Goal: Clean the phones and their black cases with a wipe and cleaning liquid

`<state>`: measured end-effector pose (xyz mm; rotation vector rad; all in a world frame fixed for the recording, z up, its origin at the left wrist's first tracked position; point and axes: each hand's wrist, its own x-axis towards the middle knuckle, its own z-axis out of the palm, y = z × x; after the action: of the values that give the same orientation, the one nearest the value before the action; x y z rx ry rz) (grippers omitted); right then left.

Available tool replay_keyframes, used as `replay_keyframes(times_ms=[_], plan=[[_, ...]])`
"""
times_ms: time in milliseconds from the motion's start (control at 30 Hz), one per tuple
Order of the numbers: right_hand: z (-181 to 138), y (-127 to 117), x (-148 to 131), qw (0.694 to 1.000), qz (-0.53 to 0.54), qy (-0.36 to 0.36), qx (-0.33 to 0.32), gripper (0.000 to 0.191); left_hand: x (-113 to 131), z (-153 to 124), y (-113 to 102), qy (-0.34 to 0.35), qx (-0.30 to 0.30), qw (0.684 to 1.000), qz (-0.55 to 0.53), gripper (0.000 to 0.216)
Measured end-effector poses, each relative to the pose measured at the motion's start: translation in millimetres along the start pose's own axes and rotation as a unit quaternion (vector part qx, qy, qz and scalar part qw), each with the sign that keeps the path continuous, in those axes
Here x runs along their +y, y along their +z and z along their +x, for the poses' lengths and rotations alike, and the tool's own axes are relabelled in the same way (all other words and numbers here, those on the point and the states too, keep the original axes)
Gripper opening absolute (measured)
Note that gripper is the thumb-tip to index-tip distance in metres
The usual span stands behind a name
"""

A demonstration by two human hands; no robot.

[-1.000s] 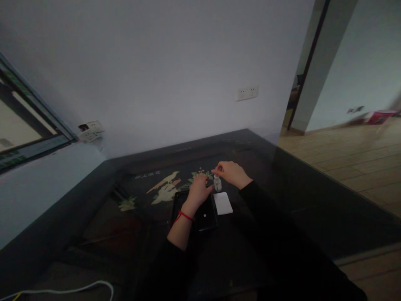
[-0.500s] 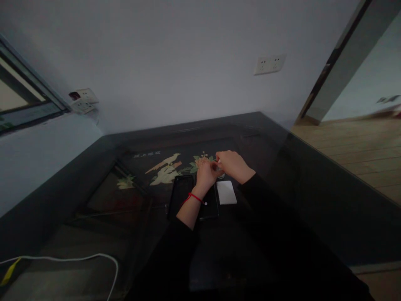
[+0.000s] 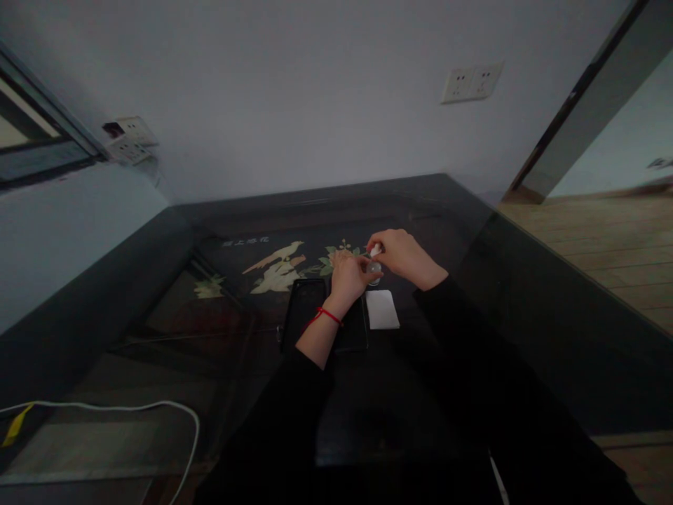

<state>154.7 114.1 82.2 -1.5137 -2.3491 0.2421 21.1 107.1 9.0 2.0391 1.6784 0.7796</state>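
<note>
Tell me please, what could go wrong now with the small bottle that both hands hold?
1. The left hand grips the bottle while the right hand pinches its cap. If the cap comes off suddenly, any liquid may spill onto the black tablet beside it.
2. The small bottle could slip onto the table, missing the white cloth.

Black table (image 3: 473, 294) (pale bird-and-leaf inlay), white cloth (image 3: 382, 309).

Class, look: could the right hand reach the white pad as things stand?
Probably yes. The pad lies bare on the table close to the right hand, nothing between. But that hand pinches the top of the bottle the left hand grips, so it must let go first.
</note>
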Motion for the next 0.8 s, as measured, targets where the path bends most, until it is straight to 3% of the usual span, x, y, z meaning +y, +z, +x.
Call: replay_keyframes(times_ms=[167,400,800], plan=[[0,-6,7,0.997,0.073,-0.01,0.02,0.027,-1,1,1,0.001,-0.005,1.0,0.007,0.025],[6,7,21,0.987,0.155,0.024,0.036,0.014,0,1,1,-0.001,-0.003,1.0,0.012,0.027],[4,19,22,0.988,0.134,0.047,0.062,0.005,5,-1,-2,-0.017,0.002,0.999,0.032,0.03]])
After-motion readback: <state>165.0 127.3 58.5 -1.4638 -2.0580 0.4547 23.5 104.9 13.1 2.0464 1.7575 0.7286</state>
